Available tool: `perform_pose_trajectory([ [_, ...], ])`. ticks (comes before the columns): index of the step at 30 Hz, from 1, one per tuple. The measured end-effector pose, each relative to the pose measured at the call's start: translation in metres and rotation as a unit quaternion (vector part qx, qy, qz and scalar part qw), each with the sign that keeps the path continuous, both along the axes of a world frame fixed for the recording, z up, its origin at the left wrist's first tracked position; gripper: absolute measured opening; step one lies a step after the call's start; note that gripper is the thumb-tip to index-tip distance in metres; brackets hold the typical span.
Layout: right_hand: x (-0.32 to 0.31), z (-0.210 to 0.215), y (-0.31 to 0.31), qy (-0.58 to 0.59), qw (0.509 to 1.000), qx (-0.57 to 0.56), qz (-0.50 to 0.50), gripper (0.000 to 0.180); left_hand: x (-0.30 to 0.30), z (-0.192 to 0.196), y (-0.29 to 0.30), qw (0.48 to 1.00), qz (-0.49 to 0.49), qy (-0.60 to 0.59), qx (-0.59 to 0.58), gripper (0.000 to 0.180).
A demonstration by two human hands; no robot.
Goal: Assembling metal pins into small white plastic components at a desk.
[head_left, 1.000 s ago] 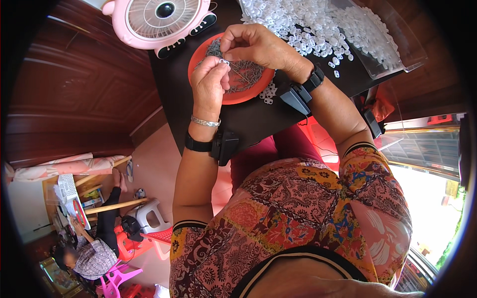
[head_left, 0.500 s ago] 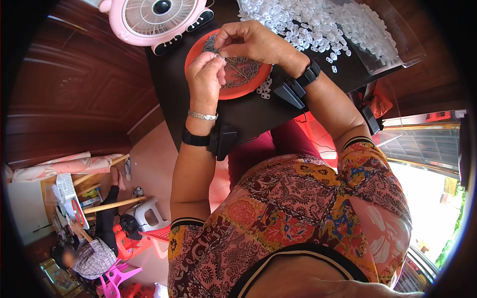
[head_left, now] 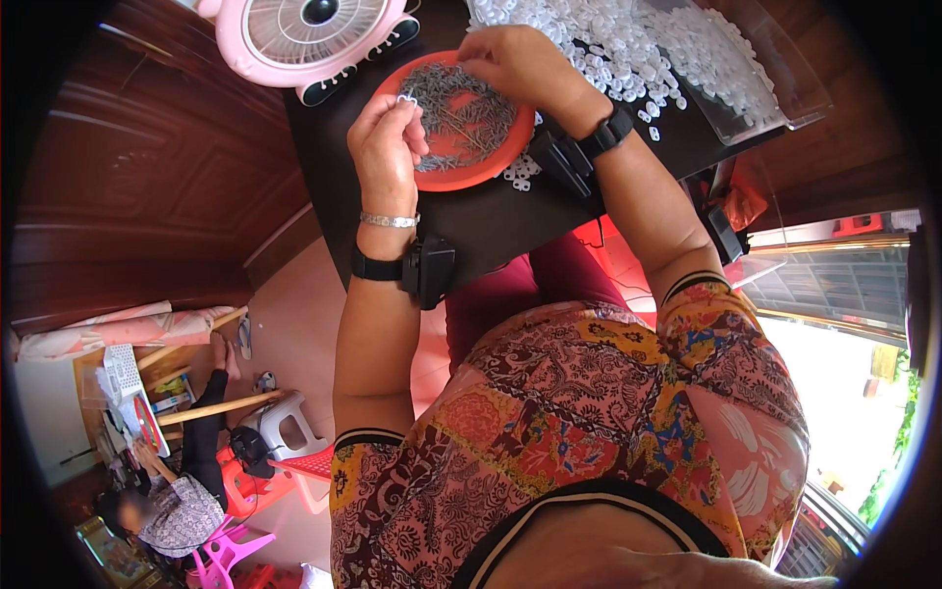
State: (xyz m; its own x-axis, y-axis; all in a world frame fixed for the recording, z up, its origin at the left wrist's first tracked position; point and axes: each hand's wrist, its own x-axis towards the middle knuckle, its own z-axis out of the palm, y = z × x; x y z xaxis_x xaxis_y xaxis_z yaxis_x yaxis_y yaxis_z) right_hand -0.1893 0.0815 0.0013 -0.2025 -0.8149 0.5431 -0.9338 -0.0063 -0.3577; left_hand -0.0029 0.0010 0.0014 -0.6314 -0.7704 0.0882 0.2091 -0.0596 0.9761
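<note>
My left hand (head_left: pixel 386 142) is closed in a pinch at the near left rim of a round orange-red bowl (head_left: pixel 479 180). Between its thumb and finger sits a small white plastic clip (head_left: pixel 407 99). Many thin grey nail-like metal pieces (head_left: pixel 446 113) lie in the bowl. My right hand (head_left: pixel 525 69) reaches over the bowl's far right rim, its curled fingertips down at the grey pieces. Whatever those fingers hold is hidden.
A heap of white plastic clips (head_left: pixel 599 49) lies right of the bowl, with more in a clear tray (head_left: pixel 775 108). A pink fan (head_left: pixel 314 44) stands at the far left of the dark table (head_left: pixel 471 226). Another person (head_left: pixel 182 515) sits at the lower left.
My hands have moved apart. The left, with the white clip, has shifted a little left; the right has withdrawn from it toward the bowl's far right side. More grey pieces show.
</note>
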Motion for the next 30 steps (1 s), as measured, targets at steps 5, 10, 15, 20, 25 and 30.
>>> perform_pose_trajectory([
  [5,0.023,0.047,0.021,-0.034,0.999,0.002,0.027,0.019,-0.001,-0.004,0.001,1.0,-0.02,-0.011,-0.021,0.013],
  [10,0.027,0.058,0.049,0.008,0.997,-0.032,0.066,0.023,-0.001,-0.002,0.002,1.0,-0.009,-0.028,-0.001,0.013],
  [15,-0.018,0.011,0.063,0.012,0.996,0.074,-0.055,0.018,-0.004,-0.006,0.0,0.999,-0.023,-0.037,0.024,0.015],
  [20,-0.013,-0.005,0.067,0.026,0.988,0.145,-0.035,0.021,0.0,-0.007,-0.004,0.997,0.005,-0.036,0.063,0.013],
  [25,0.002,-0.011,0.061,0.022,0.99,0.14,-0.026,0.018,0.002,-0.004,-0.003,0.998,0.004,-0.023,0.063,0.014],
  [30,-0.004,-0.006,0.053,0.068,0.988,0.131,-0.043,0.018,0.001,-0.006,-0.008,0.997,0.012,-0.021,0.07,0.014],
])
